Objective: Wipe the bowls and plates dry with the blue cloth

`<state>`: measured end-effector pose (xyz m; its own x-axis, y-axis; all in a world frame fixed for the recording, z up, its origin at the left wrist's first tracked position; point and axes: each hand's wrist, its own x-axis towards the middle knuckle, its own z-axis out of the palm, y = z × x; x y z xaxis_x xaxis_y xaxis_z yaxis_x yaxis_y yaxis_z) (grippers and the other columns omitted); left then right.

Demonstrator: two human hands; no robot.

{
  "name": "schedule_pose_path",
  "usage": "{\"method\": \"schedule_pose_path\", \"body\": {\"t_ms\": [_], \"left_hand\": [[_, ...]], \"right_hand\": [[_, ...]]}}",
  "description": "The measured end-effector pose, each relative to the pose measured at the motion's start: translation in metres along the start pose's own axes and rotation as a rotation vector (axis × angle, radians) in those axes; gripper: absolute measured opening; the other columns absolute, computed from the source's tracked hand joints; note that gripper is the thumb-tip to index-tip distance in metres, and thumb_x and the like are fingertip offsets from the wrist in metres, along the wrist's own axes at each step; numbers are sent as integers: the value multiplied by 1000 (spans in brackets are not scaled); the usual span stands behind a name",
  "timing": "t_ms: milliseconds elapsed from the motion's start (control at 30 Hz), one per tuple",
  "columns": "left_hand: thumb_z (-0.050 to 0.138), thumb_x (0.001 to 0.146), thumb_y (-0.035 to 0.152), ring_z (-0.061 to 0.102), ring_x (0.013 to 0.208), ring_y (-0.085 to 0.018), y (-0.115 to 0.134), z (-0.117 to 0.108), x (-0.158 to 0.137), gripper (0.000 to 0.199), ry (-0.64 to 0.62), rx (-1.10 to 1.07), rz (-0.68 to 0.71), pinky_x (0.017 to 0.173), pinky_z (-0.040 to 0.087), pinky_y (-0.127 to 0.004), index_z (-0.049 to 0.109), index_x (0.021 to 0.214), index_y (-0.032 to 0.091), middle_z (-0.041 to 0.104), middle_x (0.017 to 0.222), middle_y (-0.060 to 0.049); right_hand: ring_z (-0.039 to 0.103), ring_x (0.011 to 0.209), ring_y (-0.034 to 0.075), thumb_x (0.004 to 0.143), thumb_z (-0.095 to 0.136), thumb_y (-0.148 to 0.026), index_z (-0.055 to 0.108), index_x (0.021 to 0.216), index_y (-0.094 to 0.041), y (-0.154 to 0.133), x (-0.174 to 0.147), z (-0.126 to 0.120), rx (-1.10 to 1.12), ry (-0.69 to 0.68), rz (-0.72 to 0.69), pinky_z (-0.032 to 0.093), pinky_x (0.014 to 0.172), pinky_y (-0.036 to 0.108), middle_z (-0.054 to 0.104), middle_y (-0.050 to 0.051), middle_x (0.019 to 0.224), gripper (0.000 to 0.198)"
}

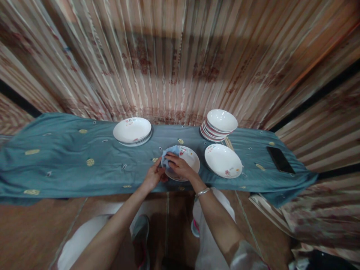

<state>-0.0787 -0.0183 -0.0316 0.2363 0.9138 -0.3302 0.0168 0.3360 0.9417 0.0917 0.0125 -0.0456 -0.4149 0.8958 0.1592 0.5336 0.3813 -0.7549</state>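
Observation:
A white plate with a floral pattern sits near the table's front edge, in front of me. My left hand grips its left rim, with the fingers partly hidden at the edge. My right hand presses a crumpled light blue cloth onto the left part of the plate's inner face. Right of them lies another floral plate, close to my right hand but apart from it. A silver bangle circles my right wrist.
Stacked plates stand at the back left. A stack of bowls is at the back right, with thin sticks beside it. A dark phone lies far right on the teal tablecloth. A pleated curtain hangs behind.

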Motion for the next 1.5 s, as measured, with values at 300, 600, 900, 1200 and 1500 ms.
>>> {"method": "schedule_pose_path", "body": {"t_ms": [300,600,900,1200,1500], "left_hand": [[47,92,47,65,48,-20,6,2,-3,75,51,34,-13,49,52,-28,27,154,8,61,49,2],[49,90,42,63,47,-18,9,1,-4,72,24,57,30,50,52,-28,31,152,8,58,50,5],[51,88,41,64,49,-19,4,-1,-1,83,-4,70,23,49,50,-27,20,155,6,63,50,2],[49,90,36,63,48,-17,5,0,-1,79,13,65,-4,49,50,-26,17,156,8,62,50,3],[49,89,36,63,48,-18,6,1,-2,79,17,65,15,48,50,-26,20,156,6,62,50,2]], "right_hand": [[59,125,21,88,54,-16,72,116,-19,-8,-6,-8,175,-117,-45,42,109,39,62,10,136,33],[65,83,15,81,65,-17,75,94,-17,-14,-23,-25,147,-255,44,48,79,25,74,1,90,16],[61,76,14,77,65,-15,75,83,-16,-26,-40,-47,-102,-295,158,41,70,23,71,0,80,12],[66,87,20,79,62,-20,75,90,-16,-50,-54,-63,-388,-198,395,45,77,26,75,7,94,18],[64,102,25,87,51,-14,70,95,-12,-34,-49,-55,-676,-66,378,46,91,31,72,14,103,20]]}}
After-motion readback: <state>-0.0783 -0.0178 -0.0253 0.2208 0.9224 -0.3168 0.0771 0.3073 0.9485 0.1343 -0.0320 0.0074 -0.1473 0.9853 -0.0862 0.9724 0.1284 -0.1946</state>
